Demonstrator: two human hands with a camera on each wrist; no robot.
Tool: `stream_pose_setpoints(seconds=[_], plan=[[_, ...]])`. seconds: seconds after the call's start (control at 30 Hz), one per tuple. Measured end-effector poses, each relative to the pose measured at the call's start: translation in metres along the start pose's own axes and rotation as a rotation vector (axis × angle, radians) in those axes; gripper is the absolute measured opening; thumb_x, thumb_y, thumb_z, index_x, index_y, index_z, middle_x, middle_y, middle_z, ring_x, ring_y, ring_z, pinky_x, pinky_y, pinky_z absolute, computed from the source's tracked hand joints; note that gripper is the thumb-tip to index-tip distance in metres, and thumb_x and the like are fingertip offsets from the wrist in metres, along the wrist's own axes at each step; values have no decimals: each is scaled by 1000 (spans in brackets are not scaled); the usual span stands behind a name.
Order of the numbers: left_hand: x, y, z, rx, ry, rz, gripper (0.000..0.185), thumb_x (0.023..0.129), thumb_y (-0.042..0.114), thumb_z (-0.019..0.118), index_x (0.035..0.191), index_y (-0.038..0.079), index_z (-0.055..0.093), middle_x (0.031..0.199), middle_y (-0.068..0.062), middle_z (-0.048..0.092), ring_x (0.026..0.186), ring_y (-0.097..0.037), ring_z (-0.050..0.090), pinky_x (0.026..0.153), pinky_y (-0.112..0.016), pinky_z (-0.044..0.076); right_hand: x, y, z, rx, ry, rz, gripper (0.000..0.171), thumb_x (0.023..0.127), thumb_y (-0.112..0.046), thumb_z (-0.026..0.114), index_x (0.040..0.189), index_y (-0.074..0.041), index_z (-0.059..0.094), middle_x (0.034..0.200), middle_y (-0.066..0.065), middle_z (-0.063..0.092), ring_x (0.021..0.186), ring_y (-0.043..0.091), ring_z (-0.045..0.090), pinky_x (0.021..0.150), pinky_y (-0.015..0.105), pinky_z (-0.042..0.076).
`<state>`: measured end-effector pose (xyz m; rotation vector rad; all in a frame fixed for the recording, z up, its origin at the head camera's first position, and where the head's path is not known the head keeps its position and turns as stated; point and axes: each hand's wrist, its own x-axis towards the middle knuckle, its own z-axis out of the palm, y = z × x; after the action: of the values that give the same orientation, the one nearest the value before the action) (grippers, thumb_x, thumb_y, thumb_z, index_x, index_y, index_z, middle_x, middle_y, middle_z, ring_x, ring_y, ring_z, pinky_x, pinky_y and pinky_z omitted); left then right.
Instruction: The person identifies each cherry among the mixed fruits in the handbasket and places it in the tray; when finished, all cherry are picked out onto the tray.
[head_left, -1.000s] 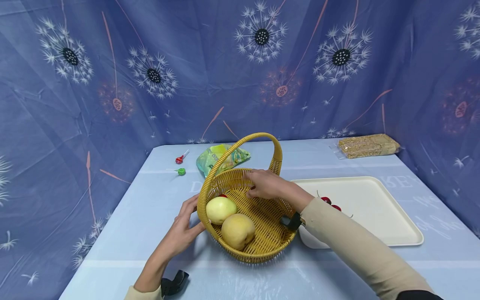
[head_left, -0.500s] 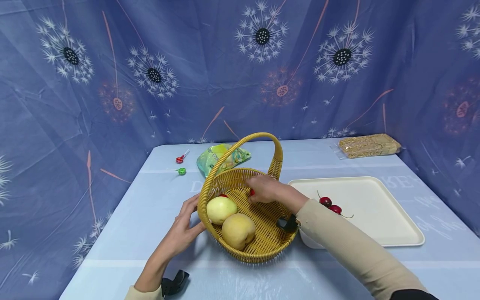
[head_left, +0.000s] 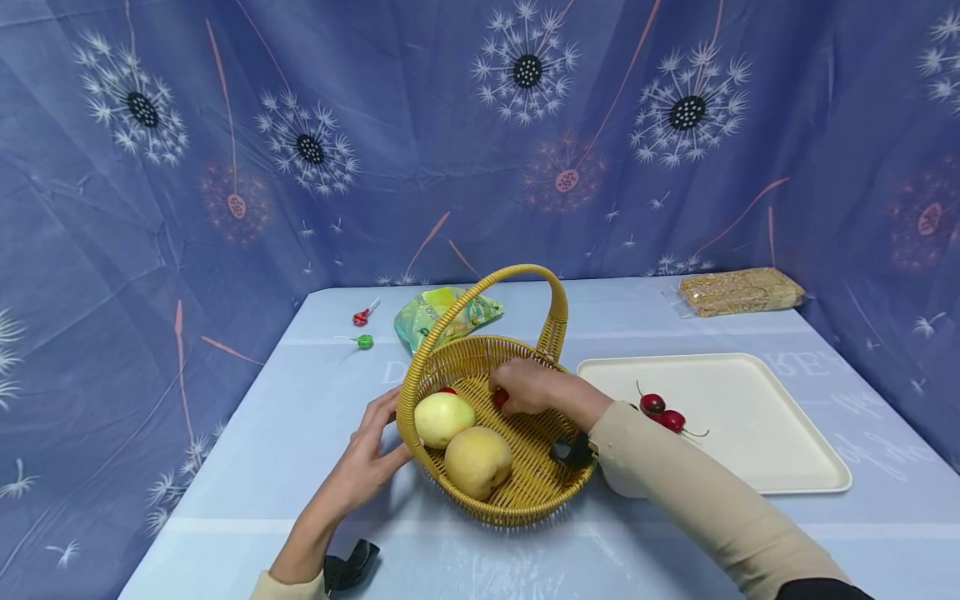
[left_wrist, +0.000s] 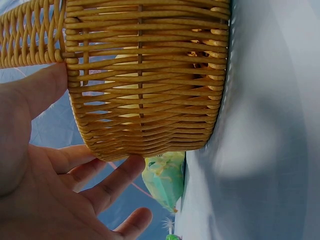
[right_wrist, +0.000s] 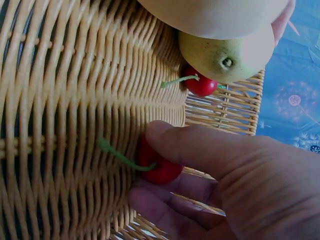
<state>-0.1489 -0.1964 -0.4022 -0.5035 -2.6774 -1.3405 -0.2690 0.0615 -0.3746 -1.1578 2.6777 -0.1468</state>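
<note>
Pale-blue tabletop (head_left: 232, 500), probably cloth-covered | dandelion-print curtain (head_left: 420, 125) behind | hands (head_left: 367, 458) (head_left: 528, 386) on basket (head_left: 517, 515), cherry (right_wrist: 162, 170)

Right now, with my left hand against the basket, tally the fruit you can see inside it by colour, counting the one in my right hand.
Red: 2, the held cherry in your right fingers and another cherry
Pale green: 1, the green fruit
Yellow: 1, the yellow fruit
Total: 4

There are two hands (head_left: 366, 462), one basket (head_left: 536, 467), one tray (head_left: 757, 425), two large fruits (head_left: 477, 462), four cherries (head_left: 672, 421), two lollipops (head_left: 364, 342), two packages (head_left: 741, 292) and two black wrist gadgets (head_left: 351, 567).
</note>
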Motion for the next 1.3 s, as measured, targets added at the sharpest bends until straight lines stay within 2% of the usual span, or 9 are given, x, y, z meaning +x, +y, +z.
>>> stream_pose_setpoints(seconds=[0.1,0.2,0.37,0.53,0.73,0.93,1.1,1.3], plan=[[0,0,0,-6,-2,12,65,89,26,65,145,31,33,153,-4,25,133,-33,39,102,-68,27,0,-1,1,12,6,-11,21,82,-18,73,102,-12,68,97,1,65,86,17,59,72,32,47],[0,0,0,-11,-3,19,64,89,26,65,145,30,33,153,-4,25,133,-34,39,102,-67,29,-1,-2,-3,43,23,-14,24,83,-19,72,105,-11,68,99,2,65,88,16,58,74,31,47],[0,1,0,-4,0,-6,64,89,24,65,144,32,34,153,-2,25,133,-32,39,102,-69,24,-8,-5,-17,118,69,-13,36,84,-22,71,116,-8,64,111,6,63,99,20,58,84,36,47],[0,1,0,-1,3,-5,63,89,23,65,144,28,36,153,-1,26,132,-31,40,102,-68,26,-23,-3,-30,172,141,-14,35,86,-24,69,119,-12,63,114,3,61,101,17,57,84,33,47],[1,1,0,1,5,2,62,89,24,65,144,23,37,153,-2,26,133,-30,39,101,-67,27,-49,3,-44,214,247,4,33,85,-21,69,118,-16,65,103,-1,62,89,12,59,76,27,50],[1,1,1,-18,3,14,62,89,21,66,144,19,37,153,-4,26,134,-32,38,104,-65,29,-79,14,-53,245,331,20,37,84,-21,71,119,-15,64,103,0,63,88,11,59,75,27,50],[1,1,1,-20,4,16,63,89,21,66,144,19,37,152,-4,26,134,-33,38,104,-65,29,-107,27,-54,300,384,56,38,83,-17,72,119,-11,63,103,-1,65,87,10,60,73,26,51],[1,2,1,-8,3,5,62,89,23,65,144,22,36,153,-3,26,134,-32,38,103,-67,26,-137,48,-46,318,437,127,40,83,-16,72,121,-12,62,102,-1,66,88,11,63,72,26,52]])
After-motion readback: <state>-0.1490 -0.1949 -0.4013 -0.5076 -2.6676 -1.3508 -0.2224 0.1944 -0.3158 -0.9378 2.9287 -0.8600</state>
